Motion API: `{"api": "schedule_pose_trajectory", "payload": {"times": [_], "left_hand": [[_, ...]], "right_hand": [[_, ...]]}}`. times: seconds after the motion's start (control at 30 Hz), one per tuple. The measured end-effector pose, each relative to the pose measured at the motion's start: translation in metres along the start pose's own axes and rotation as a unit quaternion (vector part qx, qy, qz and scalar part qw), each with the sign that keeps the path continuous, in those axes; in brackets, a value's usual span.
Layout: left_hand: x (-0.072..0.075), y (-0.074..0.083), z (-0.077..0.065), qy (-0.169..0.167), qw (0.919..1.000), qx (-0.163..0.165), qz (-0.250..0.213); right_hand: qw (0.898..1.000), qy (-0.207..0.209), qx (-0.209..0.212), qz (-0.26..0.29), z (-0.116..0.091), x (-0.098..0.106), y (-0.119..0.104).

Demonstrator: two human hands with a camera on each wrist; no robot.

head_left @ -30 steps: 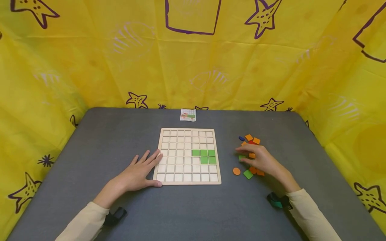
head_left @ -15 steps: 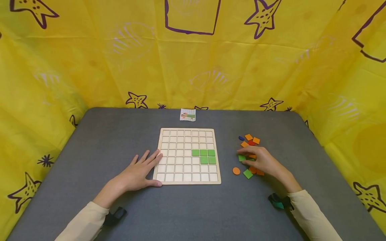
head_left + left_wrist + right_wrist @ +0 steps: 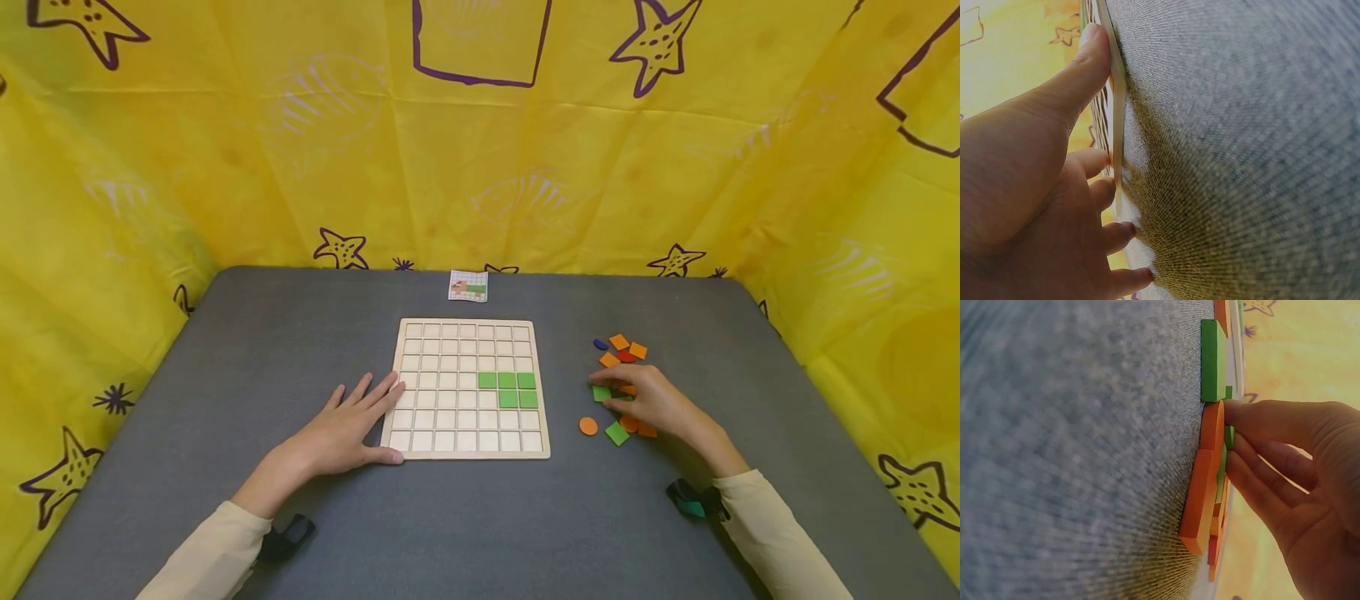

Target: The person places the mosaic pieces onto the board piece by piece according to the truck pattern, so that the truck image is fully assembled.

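Note:
A light wooden grid board [image 3: 442, 421] lies on the table, with several green square tiles [image 3: 507, 381] set in cells at its right side. My left hand [image 3: 330, 437] has its fingers spread and rests on the board's left edge; in the left wrist view its thumb [image 3: 1088, 65] lies along the rim. To the right, among loose pieces, my right hand [image 3: 648, 396] pinches a green square tile [image 3: 601, 393] between thumb and fingers, low at the table. The right wrist view shows its thumb [image 3: 1272, 420] close to the pieces, partly hiding the tile.
Around the right hand lie orange squares [image 3: 618, 342], orange circles [image 3: 588, 426], another green square [image 3: 617, 433], a red piece [image 3: 626, 356] and a blue piece [image 3: 601, 343]. A small picture card [image 3: 468, 287] lies behind the board. Yellow cloth [image 3: 480, 167] surrounds the grey table [image 3: 315, 333].
The right hand has shifted slightly to the right, and its thumb and fingers have closed on the green square tile. The left hand stays still on the board's edge.

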State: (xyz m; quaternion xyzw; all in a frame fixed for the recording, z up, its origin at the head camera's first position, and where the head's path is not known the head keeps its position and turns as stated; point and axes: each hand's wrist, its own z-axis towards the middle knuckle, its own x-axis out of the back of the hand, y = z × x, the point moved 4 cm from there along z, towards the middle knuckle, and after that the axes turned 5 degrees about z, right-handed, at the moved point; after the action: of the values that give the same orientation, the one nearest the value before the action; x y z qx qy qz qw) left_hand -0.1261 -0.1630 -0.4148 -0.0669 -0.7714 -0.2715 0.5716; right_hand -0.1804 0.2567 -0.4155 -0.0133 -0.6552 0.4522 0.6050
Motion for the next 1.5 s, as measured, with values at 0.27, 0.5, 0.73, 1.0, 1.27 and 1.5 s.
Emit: {"api": "schedule_pose_trajectory", "payload": {"times": [0.27,0.5,0.73,1.0,1.27,1.5], "left_hand": [[0.0,-0.001,-0.001,0.0,1.0,0.003,0.004],[-0.001,-0.001,0.0,-0.001,1.0,0.007,0.006],[-0.001,-0.002,0.0,-0.003,0.9999,0.011,0.008],[-0.001,-0.002,-0.001,-0.005,0.9999,0.014,0.008],[-0.002,-0.002,0.0,-0.003,1.0,0.005,0.002],[-0.003,-0.003,0.002,-0.007,0.9999,0.012,0.008]], "right_hand": [[1.0,0.002,0.015,-0.008,0.008,0.001,-0.008],[0.999,0.005,0.04,-0.006,0.016,-0.001,-0.018],[0.999,-0.006,0.042,-0.011,0.023,-0.007,-0.024],[0.999,-0.018,0.048,-0.005,0.035,-0.014,-0.033],[0.998,-0.028,0.054,-0.003,0.044,-0.015,-0.04],[0.998,-0.028,0.053,-0.009,0.048,-0.017,-0.045]]}}
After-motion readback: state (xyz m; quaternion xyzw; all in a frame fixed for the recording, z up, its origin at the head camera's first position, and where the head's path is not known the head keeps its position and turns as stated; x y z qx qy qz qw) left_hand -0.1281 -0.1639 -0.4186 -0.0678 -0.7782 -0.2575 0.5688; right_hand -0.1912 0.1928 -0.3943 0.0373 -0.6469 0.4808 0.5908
